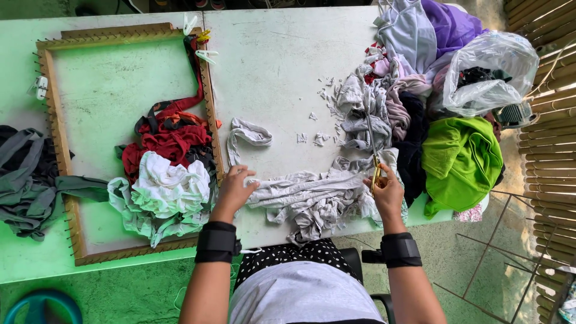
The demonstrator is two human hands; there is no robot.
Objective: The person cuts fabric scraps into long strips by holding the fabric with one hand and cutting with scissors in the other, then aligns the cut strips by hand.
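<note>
Seen from above by the head camera, nearest is the person's lap: a pale grey top and a black skirt with white dots, with both forearms reaching forward, each wearing a black wrist band.

Left hand lies fingers spread and pressing down on the near end of a bunched pale grey fabric, which lies stretched across the surface between the two hands; this grip is open and flat, pinning rather than closing round the cloth.

Right hand is closed round the yellow handles of a pair of scissors, whose long blades point away from the person, up into the grey cloth. Whether the blades are apart or together cannot be told.

Small grey scraps are scattered on the white surface beyond the fabric, and a loose grey fabric loop lies just beyond the left hand.

To the left sits a wooden pegged frame on the green part of the surface, with red, black and white strips heaped at its right side and dark grey-green cloth draped over its left edge.

To the right lie a green garment, purple and lilac clothes and a clear plastic bag
</note>
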